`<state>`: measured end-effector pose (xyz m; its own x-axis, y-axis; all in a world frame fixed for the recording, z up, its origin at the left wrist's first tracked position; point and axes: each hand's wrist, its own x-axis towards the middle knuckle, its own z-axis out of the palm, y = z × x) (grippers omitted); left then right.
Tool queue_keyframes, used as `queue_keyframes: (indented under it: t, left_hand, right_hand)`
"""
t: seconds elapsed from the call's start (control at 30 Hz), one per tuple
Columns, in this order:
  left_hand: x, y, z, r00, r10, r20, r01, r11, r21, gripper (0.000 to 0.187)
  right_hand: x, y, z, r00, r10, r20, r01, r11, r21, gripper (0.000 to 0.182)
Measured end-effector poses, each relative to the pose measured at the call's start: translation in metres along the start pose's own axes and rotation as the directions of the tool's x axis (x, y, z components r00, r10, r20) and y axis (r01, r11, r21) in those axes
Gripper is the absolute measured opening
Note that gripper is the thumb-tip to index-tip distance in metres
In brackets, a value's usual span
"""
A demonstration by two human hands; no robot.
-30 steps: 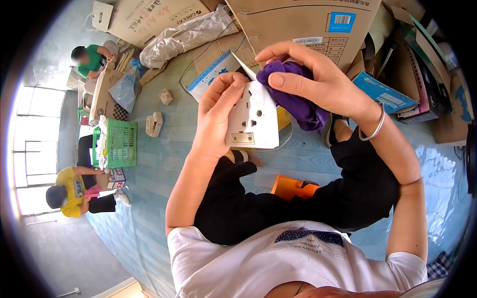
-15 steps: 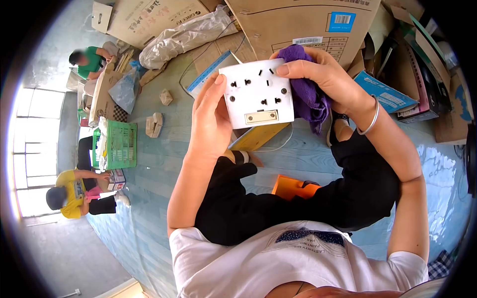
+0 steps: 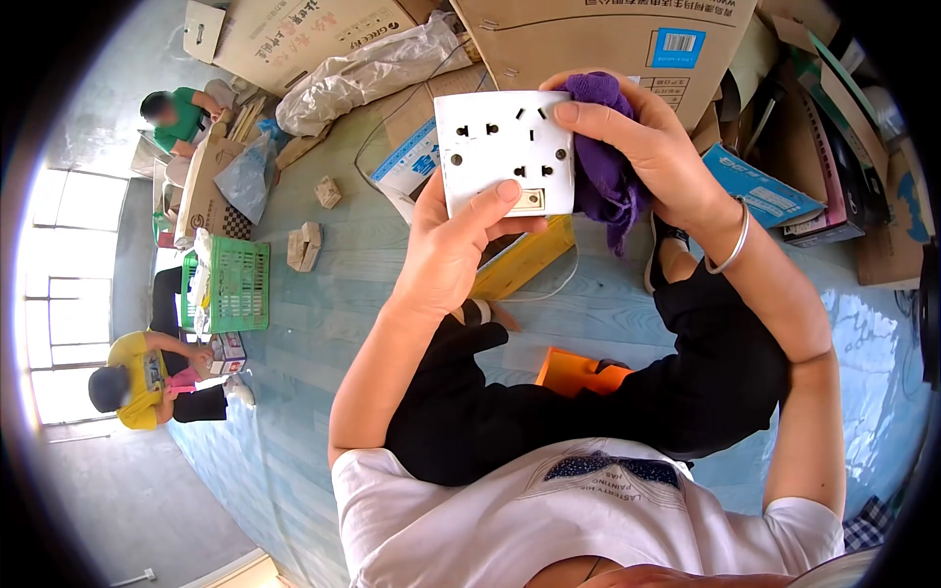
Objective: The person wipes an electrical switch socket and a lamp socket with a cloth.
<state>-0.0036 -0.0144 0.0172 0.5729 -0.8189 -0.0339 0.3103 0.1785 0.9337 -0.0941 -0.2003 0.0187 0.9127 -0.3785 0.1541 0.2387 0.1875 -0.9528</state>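
Note:
A white socket panel (image 3: 505,147) with several dark slots and two screws is held up between both hands. My left hand (image 3: 456,230) grips its lower left corner, the thumb lying on the face beside a small beige inset at the bottom edge. At the upper right corner, the thumb of my right hand (image 3: 632,132) presses on the face. A bunched purple cloth (image 3: 608,176) is also in my right hand, against the panel's right side and hanging down. Behind the panel, the right hand's other fingers are mostly hidden.
Below the hands are a yellow box (image 3: 524,263) and an orange object (image 3: 569,370) on the floor. Cardboard boxes (image 3: 549,44) stand ahead and at right. To the left are a green basket (image 3: 240,284) and two seated people (image 3: 147,377).
The panel has moved slightly up with both hands. My left hand has shifted from its upper left edge to the lower left, its thumb now on the face near the inset.

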Motion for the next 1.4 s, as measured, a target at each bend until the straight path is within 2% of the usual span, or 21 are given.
queue_keyframes:
  t: [0.07,0.17,0.23,0.27,0.33,0.37,0.43,0.5,0.57,0.63,0.7,0.73,0.77,0.83,0.9,0.97,1.1,1.17,1.23,1.33,1.4]
  left_hand:
    - [0.000,0.001,0.000,1.000,0.010,-0.022,-0.009,0.999,0.033,0.046]
    - [0.001,0.000,0.000,0.999,-0.003,-0.045,0.005,0.999,0.047,0.045]
    - [0.003,-0.001,0.002,0.999,-0.034,-0.042,0.037,0.996,0.079,0.046]
    - [0.003,-0.001,0.004,0.999,-0.033,-0.042,0.036,0.996,0.078,0.046]
    - [0.002,0.001,0.009,0.999,-0.042,0.008,0.041,0.992,0.121,0.046]
    - [0.001,-0.002,0.008,0.999,-0.044,0.009,0.042,0.992,0.121,0.046]
    - [-0.002,-0.012,0.003,0.999,-0.018,0.046,0.004,0.958,0.286,0.047]
    - [-0.001,-0.018,0.004,0.996,-0.092,0.017,0.086,0.970,0.227,0.047]
    - [-0.002,-0.020,0.007,0.990,-0.096,0.108,0.061,0.955,0.289,0.046]
    - [-0.003,-0.018,0.010,0.985,-0.120,0.122,0.073,0.939,0.335,0.044]
    - [-0.004,-0.019,0.013,0.988,-0.069,0.136,0.020,0.943,0.332,0.045]
    - [-0.003,-0.018,0.011,0.980,-0.103,0.169,0.037,0.935,0.354,0.050]
    - [-0.003,-0.017,0.011,0.980,-0.104,0.172,0.037,0.935,0.352,0.050]
    - [-0.002,-0.016,0.012,0.979,-0.119,0.165,0.050,0.926,0.374,0.051]
    - [-0.001,-0.017,0.012,0.984,-0.103,0.147,0.042,0.929,0.368,0.049]
    - [-0.001,-0.019,0.010,0.988,-0.089,0.128,0.037,0.931,0.363,0.048]
    - [0.001,-0.022,-0.001,0.995,0.065,0.077,-0.097,0.830,0.550,0.053]
    - [0.001,-0.020,-0.001,0.991,0.121,0.051,-0.127,0.789,0.601,0.055]
    - [-0.002,-0.015,0.004,0.974,0.213,0.074,-0.187,0.577,0.795,0.055]
    - [-0.004,-0.012,0.009,0.955,0.282,0.092,-0.225,0.485,0.845,0.054]
    - [-0.002,-0.014,0.004,0.951,0.295,0.089,-0.240,0.529,0.814,0.054]
  right_hand:
    - [0.002,0.001,-0.002,0.993,-0.101,-0.059,0.092,0.987,-0.135,0.037]
    - [0.007,0.002,-0.004,0.948,-0.136,-0.289,0.179,0.976,0.128,0.038]
    - [0.007,0.000,-0.013,0.942,-0.270,-0.198,0.259,0.962,-0.084,0.038]
    - [0.007,0.004,-0.009,0.890,-0.442,-0.109,0.403,0.877,-0.262,0.043]
    - [0.003,0.004,-0.002,0.723,-0.647,0.244,0.663,0.550,-0.508,0.048]
    - [0.003,0.005,0.004,0.643,-0.657,0.394,0.740,0.400,-0.540,0.048]
    - [0.002,0.006,0.008,0.587,-0.472,0.657,0.763,0.053,-0.644,0.049]
    - [0.001,0.015,0.008,0.628,-0.488,0.606,0.741,0.136,-0.658,0.049]
    - [-0.002,0.015,0.004,0.825,-0.332,0.457,0.564,0.443,-0.697,0.049]
    - [0.002,0.016,0.002,0.847,-0.311,0.431,0.531,0.448,-0.720,0.041]
    - [0.010,0.024,-0.005,0.788,-0.474,0.393,0.595,0.421,-0.685,0.037]
    - [0.009,0.023,-0.004,0.825,-0.462,0.326,0.551,0.523,-0.651,0.032]
    - [0.009,0.023,-0.004,0.826,-0.461,0.324,0.548,0.522,-0.654,0.032]
    - [0.010,0.024,-0.006,0.884,-0.415,0.216,0.454,0.650,-0.609,0.029]
    - [0.012,0.027,-0.010,0.894,-0.402,0.198,0.434,0.670,-0.603,0.031]
    - [0.012,0.027,-0.012,0.963,-0.221,0.153,0.269,0.810,-0.521,0.039]
    - [0.007,0.023,-0.010,0.973,-0.139,0.184,0.208,0.876,-0.436,0.051]
    - [0.004,0.023,-0.006,0.950,-0.227,0.212,0.306,0.800,-0.517,0.058]
    - [0.001,0.015,-0.003,0.953,-0.202,0.225,0.295,0.787,-0.543,0.056]
    - [0.002,0.011,0.001,0.952,-0.152,0.265,0.255,0.873,-0.415,0.045]
    - [0.006,0.016,-0.002,0.960,-0.167,0.225,0.234,0.918,-0.319,0.040]
